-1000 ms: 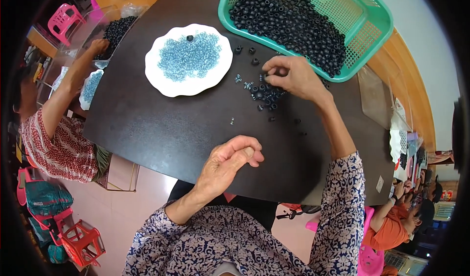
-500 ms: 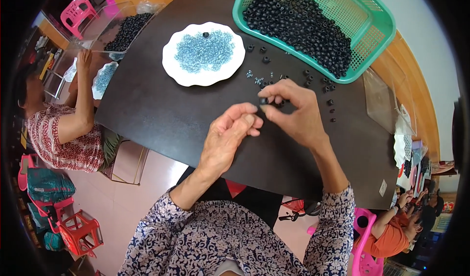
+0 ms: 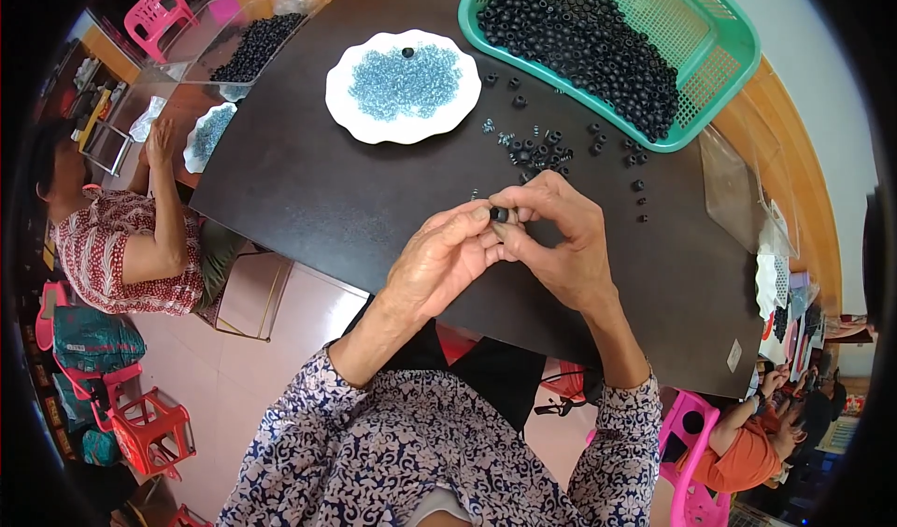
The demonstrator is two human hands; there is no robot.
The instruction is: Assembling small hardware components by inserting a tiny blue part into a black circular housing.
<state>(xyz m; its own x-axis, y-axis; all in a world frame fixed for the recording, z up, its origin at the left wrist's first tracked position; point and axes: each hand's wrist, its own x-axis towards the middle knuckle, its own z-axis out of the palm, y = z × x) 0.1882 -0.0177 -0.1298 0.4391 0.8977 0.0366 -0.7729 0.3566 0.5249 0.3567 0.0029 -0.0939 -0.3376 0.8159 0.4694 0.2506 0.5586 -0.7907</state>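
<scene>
Above the near part of the dark table, my two hands meet at a small black ring-like cylinder (image 3: 500, 215). My right hand (image 3: 565, 237) pinches it between thumb and fingers. My left hand (image 3: 434, 261) is closed, its thumb and forefinger tips against the cylinder's left end; whatever they pinch is too small to make out. Just beyond lies a loose cluster of black cylinders (image 3: 542, 151) with several tiny shiny coils (image 3: 505, 139) beside it. A white wavy-edged plate (image 3: 341, 106) holds a heap of bluish metallic coils (image 3: 402, 80) and one black cylinder (image 3: 407, 52).
A green mesh basket (image 3: 715, 121) full of black cylinders stands at the far right of the table (image 3: 308, 172). Clear plastic (image 3: 729, 186) lies at the right edge. To the left a person (image 3: 131, 242) sits by another plate (image 3: 196, 149) and a clear bin of black pieces (image 3: 252, 49).
My left hand has come up to the black cylinder and now touches it, where there was a gap before. The view has shifted slightly, showing the cluster of black cylinders more fully.
</scene>
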